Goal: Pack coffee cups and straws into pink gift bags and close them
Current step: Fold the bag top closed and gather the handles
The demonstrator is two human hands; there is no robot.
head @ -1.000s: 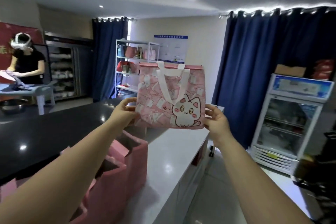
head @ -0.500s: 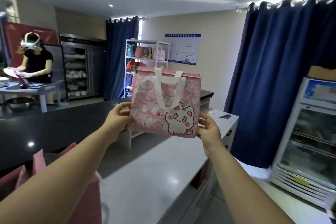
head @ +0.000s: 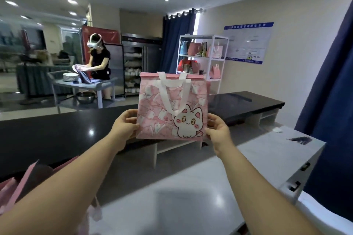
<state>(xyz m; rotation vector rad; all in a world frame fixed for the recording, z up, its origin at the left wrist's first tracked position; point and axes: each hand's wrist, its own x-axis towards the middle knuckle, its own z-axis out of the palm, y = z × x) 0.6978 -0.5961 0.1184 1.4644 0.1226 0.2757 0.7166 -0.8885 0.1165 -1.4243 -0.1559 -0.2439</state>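
Bench, white: lying bare beneath the bag, with open air between them.
Bag, pink, cat print: hanging upright and flat in mid-air, handles drooping down its front.
Left hand: fingers pinching the bag's lower left edge.
Right hand: fingers pinching the lower right edge.
Both arms reaching forward.

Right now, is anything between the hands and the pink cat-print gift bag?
Nothing visible. The left hand and right hand each grip a lower corner of the pink cat-print fabric gift bag directly, holding it upright in the air, clear of the glossy white countertop.
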